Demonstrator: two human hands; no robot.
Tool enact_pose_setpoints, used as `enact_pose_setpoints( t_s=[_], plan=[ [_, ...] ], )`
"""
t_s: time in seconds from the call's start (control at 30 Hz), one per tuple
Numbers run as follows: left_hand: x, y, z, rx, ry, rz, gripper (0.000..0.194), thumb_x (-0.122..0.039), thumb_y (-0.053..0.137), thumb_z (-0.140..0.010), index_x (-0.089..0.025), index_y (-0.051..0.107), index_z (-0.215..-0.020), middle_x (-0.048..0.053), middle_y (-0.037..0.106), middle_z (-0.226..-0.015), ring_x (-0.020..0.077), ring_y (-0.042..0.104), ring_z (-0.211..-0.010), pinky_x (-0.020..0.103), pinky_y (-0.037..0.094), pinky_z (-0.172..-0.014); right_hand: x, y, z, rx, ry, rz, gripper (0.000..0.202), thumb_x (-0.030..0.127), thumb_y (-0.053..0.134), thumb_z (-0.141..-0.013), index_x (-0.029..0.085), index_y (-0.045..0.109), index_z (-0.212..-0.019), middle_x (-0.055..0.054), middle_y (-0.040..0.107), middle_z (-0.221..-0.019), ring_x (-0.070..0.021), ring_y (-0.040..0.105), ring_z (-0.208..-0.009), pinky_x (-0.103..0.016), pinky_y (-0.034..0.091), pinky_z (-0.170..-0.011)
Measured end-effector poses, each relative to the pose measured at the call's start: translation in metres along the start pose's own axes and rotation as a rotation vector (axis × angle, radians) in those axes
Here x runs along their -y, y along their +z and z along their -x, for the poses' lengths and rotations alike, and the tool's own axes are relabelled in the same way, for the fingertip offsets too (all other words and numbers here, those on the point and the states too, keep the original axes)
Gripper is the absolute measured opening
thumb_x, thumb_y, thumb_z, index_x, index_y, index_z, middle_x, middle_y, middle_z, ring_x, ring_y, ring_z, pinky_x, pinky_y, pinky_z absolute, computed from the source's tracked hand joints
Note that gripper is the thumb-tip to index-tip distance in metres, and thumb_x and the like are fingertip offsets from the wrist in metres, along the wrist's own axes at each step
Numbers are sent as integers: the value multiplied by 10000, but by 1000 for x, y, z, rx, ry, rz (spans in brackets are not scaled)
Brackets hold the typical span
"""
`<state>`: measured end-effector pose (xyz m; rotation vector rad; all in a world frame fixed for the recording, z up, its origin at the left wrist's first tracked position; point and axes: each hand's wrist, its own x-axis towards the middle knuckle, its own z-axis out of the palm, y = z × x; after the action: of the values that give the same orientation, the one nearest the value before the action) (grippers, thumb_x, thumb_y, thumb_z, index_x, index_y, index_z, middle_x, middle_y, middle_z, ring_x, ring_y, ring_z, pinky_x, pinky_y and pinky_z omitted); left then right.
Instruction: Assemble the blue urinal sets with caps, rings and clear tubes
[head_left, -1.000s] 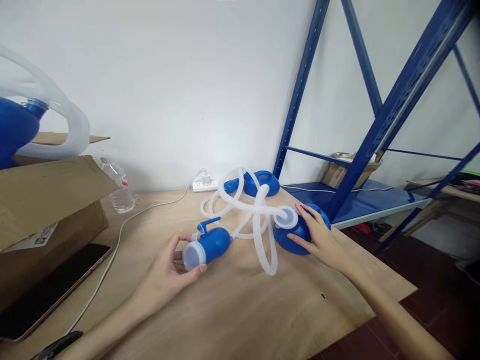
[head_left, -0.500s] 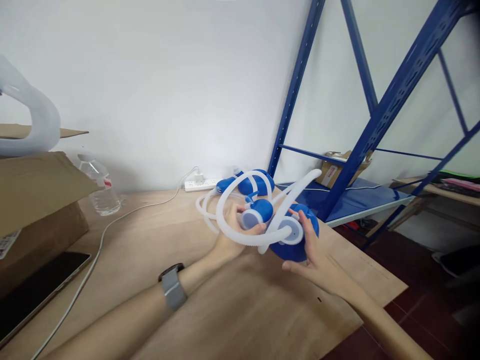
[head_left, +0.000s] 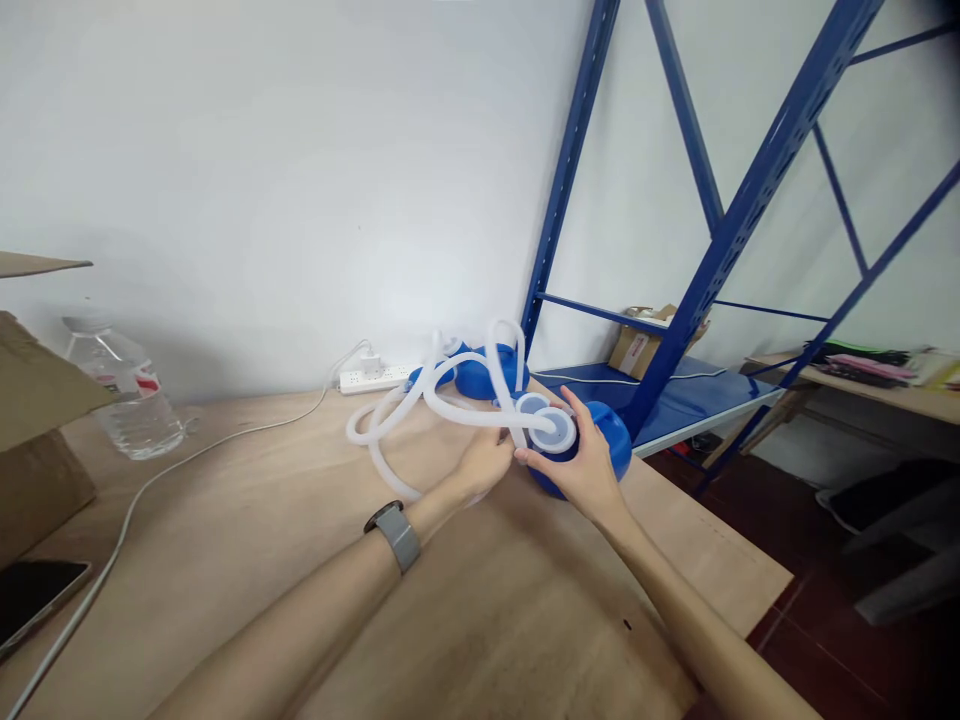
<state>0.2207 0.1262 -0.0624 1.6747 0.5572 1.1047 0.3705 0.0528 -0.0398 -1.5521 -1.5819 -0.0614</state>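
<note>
My right hand (head_left: 589, 465) curves its thumb and fingers around a white round cap (head_left: 556, 432) with a hose running into its middle. Behind it, a second white cap (head_left: 531, 403) partly shows. My left hand (head_left: 486, 462), with a grey-banded watch at the wrist, is closed beside the lower part of the white hose (head_left: 465, 412); what its fingers grip is hidden. A rounded blue plastic part (head_left: 613, 440) lies just beyond my right hand. Farther back on the table sits another blue part (head_left: 480, 378), with hose loops around it.
A white power strip (head_left: 375, 378) lies against the wall, its cable crossing the wooden table (head_left: 300, 560). At left are a water bottle (head_left: 135, 400), a cardboard box (head_left: 45, 480) and a dark phone-like slab (head_left: 37, 598). Blue metal shelving (head_left: 712, 270) stands at right.
Both hands have drawn closer together, bringing the two caps nearly against each other. The hose loops have shifted left and flattened. The view has turned slightly right.
</note>
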Motion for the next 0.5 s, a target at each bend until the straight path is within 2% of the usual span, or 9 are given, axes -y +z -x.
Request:
enact_pose_setpoints(
  t_s=[0.1, 0.2, 0.3, 0.4, 0.5],
  plan=[
    [3, -3, -15, 84, 27, 4, 486, -147, 570, -840, -203, 634, -1319, 112, 703, -1321, 284, 605, -1278, 479, 445, -1154, 2, 3, -5, -30, 50, 45, 935, 691, 778, -715, 313, 434, -1498, -121, 625, -1441, -400, 544, -1358, -665, 302, -1159],
    [8, -8, -36, 143, 37, -15, 508, -140, 535, -875, -212, 617, -1371, 99, 705, -1326, 268, 602, -1289, 475, 440, -1167, 0, 4, -11, -11, 61, 100, 829, 661, 765, -750, 339, 482, -1460, -109, 588, -1481, -391, 537, -1368, -649, 366, -1116],
    [17, -10, -57, 198, 10, -77, 441, -136, 521, -923, -211, 654, -1336, 99, 714, -1303, 270, 609, -1284, 481, 442, -1169, -9, -2, -23, 80, 41, 139, 796, 635, 747, -789, 360, 477, -1485, -111, 529, -1530, -388, 530, -1375, -612, 441, -1059],
    [27, -12, -74, 226, -34, -175, 308, -234, 597, -989, -183, 668, -1284, 113, 689, -1308, 276, 631, -1241, 520, 486, -1116, -23, -8, -39, 180, 26, 202, 880, 628, 743, -803, 380, 384, -1568, -123, 462, -1593, -422, 461, -1432, -631, 439, -1051],
    [35, -17, -82, 206, -79, -294, 343, -361, 656, -999, -178, 638, -1289, 115, 645, -1333, 260, 654, -1166, 502, 560, -1004, -36, -5, -52, 224, 52, 247, 991, 620, 720, -832, 366, 212, -1644, -149, 550, -1514, -441, 475, -1413, -655, 437, -1028]
  ],
)
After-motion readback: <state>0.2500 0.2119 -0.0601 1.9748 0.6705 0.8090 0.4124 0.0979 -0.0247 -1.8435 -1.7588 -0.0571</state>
